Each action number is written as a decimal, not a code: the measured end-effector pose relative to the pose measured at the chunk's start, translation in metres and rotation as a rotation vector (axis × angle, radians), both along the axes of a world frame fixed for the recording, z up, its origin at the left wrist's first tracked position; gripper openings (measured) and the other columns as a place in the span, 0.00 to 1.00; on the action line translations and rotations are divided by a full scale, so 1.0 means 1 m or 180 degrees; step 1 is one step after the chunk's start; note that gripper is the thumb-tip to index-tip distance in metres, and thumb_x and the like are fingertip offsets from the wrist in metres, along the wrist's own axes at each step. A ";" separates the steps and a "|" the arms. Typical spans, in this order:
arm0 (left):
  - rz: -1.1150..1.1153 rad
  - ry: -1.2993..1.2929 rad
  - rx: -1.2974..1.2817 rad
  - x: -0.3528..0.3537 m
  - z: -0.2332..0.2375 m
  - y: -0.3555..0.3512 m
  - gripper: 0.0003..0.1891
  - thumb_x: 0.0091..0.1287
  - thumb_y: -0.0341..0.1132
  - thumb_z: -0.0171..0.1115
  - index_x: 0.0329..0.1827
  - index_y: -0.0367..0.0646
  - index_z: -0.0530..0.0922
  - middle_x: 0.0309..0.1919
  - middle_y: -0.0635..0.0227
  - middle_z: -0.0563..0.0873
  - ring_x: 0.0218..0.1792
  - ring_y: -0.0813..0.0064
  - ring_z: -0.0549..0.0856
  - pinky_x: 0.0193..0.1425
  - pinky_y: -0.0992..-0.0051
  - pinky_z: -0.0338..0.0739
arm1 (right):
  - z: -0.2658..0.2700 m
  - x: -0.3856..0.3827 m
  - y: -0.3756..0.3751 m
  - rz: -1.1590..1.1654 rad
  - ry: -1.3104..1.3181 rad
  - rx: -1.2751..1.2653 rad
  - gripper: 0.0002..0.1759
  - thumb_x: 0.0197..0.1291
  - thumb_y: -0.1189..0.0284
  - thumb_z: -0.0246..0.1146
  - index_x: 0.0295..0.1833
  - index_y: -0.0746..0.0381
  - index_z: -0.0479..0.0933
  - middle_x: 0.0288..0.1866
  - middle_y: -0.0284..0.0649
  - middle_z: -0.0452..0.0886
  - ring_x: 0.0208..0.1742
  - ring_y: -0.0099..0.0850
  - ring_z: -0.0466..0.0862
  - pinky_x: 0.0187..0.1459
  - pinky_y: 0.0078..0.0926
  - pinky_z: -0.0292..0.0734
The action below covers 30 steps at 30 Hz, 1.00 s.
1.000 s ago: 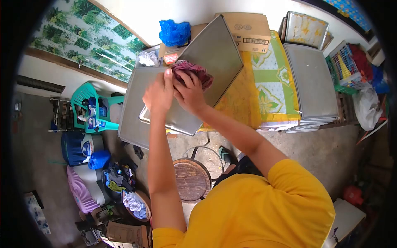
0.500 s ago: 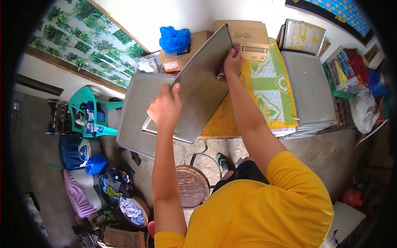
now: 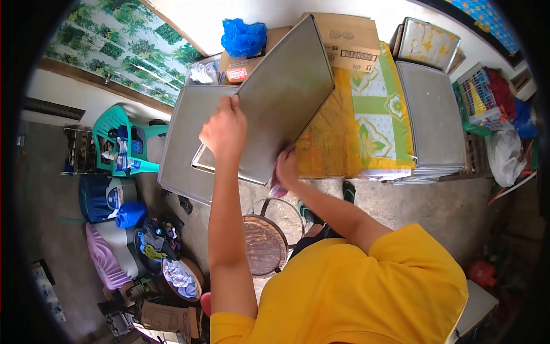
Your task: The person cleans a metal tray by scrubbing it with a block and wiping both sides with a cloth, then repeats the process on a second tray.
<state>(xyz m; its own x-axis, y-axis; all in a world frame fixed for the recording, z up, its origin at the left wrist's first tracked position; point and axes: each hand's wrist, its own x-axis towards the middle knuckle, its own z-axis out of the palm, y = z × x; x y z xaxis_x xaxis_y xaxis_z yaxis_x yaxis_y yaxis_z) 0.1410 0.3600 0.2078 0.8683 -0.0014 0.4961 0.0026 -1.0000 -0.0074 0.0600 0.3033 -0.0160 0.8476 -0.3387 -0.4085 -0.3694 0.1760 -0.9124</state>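
Note:
A flat grey metal baking tray [image 3: 286, 92] is held up at a tilt over the table. My left hand [image 3: 225, 129] is closed round its left edge. My right hand [image 3: 287, 167] is at the tray's lower right edge, closed on a pinkish cloth [image 3: 277, 186] that hangs partly below the fingers. Behind the held tray, a grey tray [image 3: 192, 132] lies on the left. On the right a stack of similar trays [image 3: 431, 120] rests beside the yellow and green patterned tablecloth [image 3: 372, 120].
Cardboard boxes [image 3: 349, 43] stand against the wall, with a blue plastic bag [image 3: 243, 37] on one. A stained tray [image 3: 428, 43] leans at the back right. Below are a round wooden stool [image 3: 263, 243] and a green plastic chair [image 3: 123, 140] at left.
My right hand has moved with the cloth from the tray's upper right edge down to its lower right edge. My left hand keeps its hold; the tray's tilt has shifted slightly.

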 end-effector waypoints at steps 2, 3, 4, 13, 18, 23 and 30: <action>0.0032 0.0051 0.0005 -0.002 0.001 -0.003 0.15 0.72 0.50 0.51 0.32 0.53 0.75 0.21 0.64 0.85 0.23 0.54 0.86 0.22 0.56 0.75 | 0.007 -0.045 0.043 0.0955 0.0657 -0.0343 0.30 0.74 0.56 0.37 0.55 0.76 0.67 0.40 0.69 0.79 0.46 0.63 0.80 0.51 0.50 0.74; 0.0039 0.0104 -0.0010 -0.003 0.003 -0.005 0.15 0.72 0.50 0.51 0.32 0.53 0.75 0.22 0.63 0.86 0.23 0.54 0.86 0.23 0.55 0.76 | -0.020 -0.064 0.067 0.1909 0.0469 -0.0528 0.31 0.74 0.56 0.37 0.54 0.74 0.71 0.44 0.69 0.79 0.50 0.62 0.80 0.55 0.51 0.72; 0.0047 0.0147 -0.0030 -0.004 0.005 -0.006 0.15 0.72 0.50 0.51 0.32 0.52 0.75 0.22 0.63 0.86 0.24 0.53 0.86 0.24 0.55 0.76 | -0.022 -0.084 0.077 0.2478 -0.0073 -0.0758 0.29 0.72 0.54 0.40 0.43 0.69 0.76 0.40 0.64 0.80 0.44 0.62 0.79 0.51 0.56 0.70; -0.0071 0.0943 -0.0194 -0.006 0.018 0.000 0.17 0.75 0.54 0.42 0.43 0.56 0.75 0.30 0.57 0.87 0.36 0.47 0.86 0.35 0.51 0.77 | 0.017 0.025 -0.090 0.2033 -0.0228 -0.1388 0.37 0.69 0.39 0.42 0.46 0.65 0.76 0.35 0.49 0.81 0.36 0.41 0.83 0.39 0.40 0.79; -0.0081 0.0903 -0.0061 -0.005 0.022 -0.003 0.15 0.75 0.49 0.43 0.42 0.52 0.75 0.32 0.57 0.88 0.35 0.47 0.87 0.37 0.52 0.79 | -0.031 0.086 -0.077 -0.0654 0.0395 -0.1073 0.37 0.71 0.52 0.43 0.74 0.67 0.51 0.70 0.63 0.59 0.60 0.55 0.73 0.58 0.50 0.71; 0.0040 0.0943 -0.0180 -0.001 0.019 -0.001 0.16 0.74 0.52 0.43 0.44 0.55 0.76 0.34 0.57 0.88 0.39 0.47 0.86 0.41 0.51 0.78 | -0.034 -0.044 0.106 0.1075 0.0185 -0.0690 0.37 0.73 0.52 0.42 0.75 0.70 0.47 0.69 0.71 0.54 0.70 0.62 0.60 0.70 0.52 0.58; -0.0813 0.1380 -0.1068 0.006 0.034 0.025 0.22 0.75 0.54 0.43 0.52 0.49 0.78 0.42 0.51 0.87 0.48 0.47 0.84 0.51 0.57 0.76 | 0.015 -0.045 0.029 0.2338 -0.0359 -0.0253 0.30 0.71 0.48 0.46 0.56 0.64 0.78 0.14 0.37 0.74 0.17 0.32 0.80 0.26 0.36 0.78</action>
<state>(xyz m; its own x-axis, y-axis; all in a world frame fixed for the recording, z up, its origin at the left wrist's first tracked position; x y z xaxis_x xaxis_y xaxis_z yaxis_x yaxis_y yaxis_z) 0.1474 0.3851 0.2417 0.9842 -0.1412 0.1064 -0.1706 -0.9165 0.3617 0.0146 0.3321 -0.0006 0.9023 0.3059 -0.3037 -0.2700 -0.1482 -0.9514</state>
